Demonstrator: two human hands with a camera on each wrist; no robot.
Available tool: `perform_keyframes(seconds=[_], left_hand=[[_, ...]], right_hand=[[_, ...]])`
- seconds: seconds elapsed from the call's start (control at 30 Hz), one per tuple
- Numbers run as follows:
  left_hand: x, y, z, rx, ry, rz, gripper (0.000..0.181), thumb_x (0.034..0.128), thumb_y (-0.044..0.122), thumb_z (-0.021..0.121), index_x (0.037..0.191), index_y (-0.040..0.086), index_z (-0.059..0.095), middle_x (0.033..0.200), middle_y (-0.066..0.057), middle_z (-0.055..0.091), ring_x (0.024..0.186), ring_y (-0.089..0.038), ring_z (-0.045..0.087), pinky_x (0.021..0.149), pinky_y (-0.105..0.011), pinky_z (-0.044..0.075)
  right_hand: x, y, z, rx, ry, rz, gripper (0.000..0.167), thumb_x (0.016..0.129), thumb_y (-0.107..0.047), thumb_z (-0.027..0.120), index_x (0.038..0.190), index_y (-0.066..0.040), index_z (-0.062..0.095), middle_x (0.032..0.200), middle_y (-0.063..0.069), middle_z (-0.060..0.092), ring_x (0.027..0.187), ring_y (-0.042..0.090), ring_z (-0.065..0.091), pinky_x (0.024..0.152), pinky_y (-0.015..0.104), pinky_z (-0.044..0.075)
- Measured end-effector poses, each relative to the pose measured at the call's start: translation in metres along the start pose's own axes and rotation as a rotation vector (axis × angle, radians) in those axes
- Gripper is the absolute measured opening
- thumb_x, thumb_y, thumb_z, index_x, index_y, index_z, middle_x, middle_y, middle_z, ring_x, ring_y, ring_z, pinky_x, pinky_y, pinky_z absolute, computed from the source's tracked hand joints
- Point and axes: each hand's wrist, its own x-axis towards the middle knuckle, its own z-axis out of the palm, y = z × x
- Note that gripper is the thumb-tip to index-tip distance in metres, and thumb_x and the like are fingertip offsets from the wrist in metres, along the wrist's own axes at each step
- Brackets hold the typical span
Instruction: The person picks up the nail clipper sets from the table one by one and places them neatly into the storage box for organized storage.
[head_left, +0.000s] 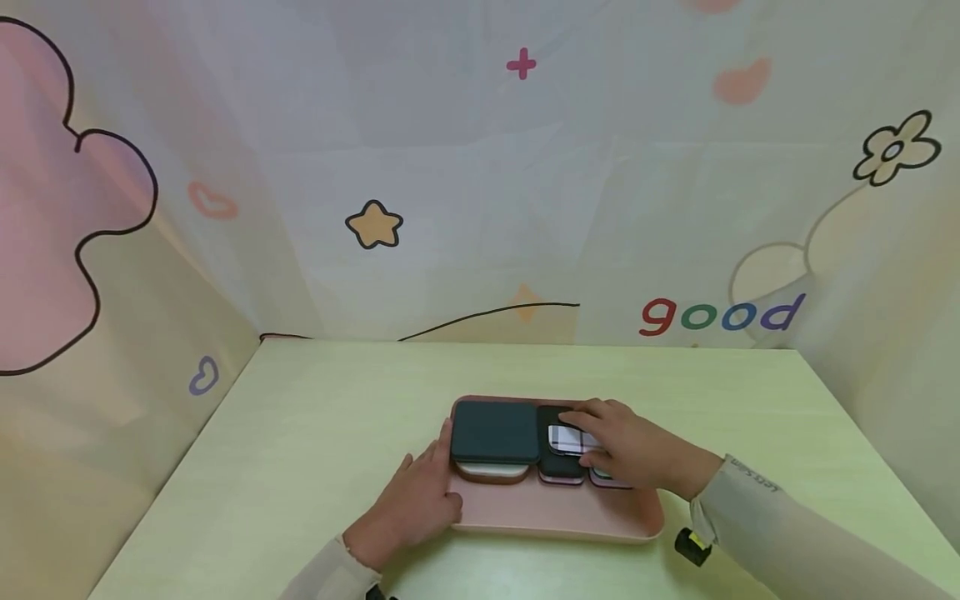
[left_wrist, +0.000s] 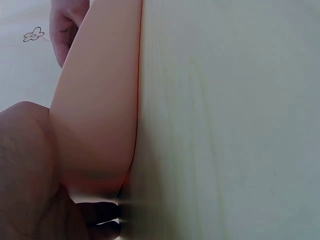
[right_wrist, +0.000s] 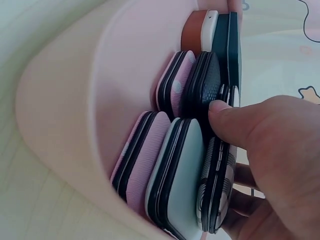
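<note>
My right hand grips a small plaid flat case from above, thumb on its near side. In the right wrist view, that case leans on a mint case, with a pink case beneath. Beside them, a black case lies on another pink case. A dark green case covers a white and a brown one at the tray's left. My left hand holds the left end of the pink tray, thumb at the front corner; its other fingertips are partly hidden.
The tray stands on a pale green table. A printed curtain hangs behind and along both sides. A black wrist device sits below my right sleeve, near the tray's front right corner.
</note>
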Motion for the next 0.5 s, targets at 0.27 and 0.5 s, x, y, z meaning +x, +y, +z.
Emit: perform_keyframes(seconds=[0.27, 0.5], left_hand=[[0.003, -0.0039, -0.007, 0.017, 0.004, 0.0, 0.093, 0.0889, 0.026, 0.054, 0.161, 0.007, 0.0, 0.161, -0.017, 0.032, 0.149, -0.029, 0.031, 0.118, -0.062, 0.022], [0.0023, -0.0058, -0.0062, 0.022, 0.009, 0.002, 0.092, 0.0891, 0.027, 0.054, 0.162, 0.008, 0.001, 0.161, -0.015, 0.033, 0.149, -0.028, 0.033, 0.117, -0.061, 0.023]], right_hand=[[0.0069, 0.0005, 0.0029, 0.016, 0.016, 0.029, 0.06, 0.094, -0.027, 0.07, 0.147, -0.009, 0.048, 0.147, 0.012, 0.048, 0.13, 0.034, 0.049, 0.107, 0.052, 0.042], [0.0059, -0.0023, 0.0045, 0.013, 0.018, 0.043, 0.06, 0.094, -0.028, 0.07, 0.146, -0.009, 0.049, 0.147, 0.012, 0.048, 0.131, 0.035, 0.048, 0.108, 0.053, 0.042]])
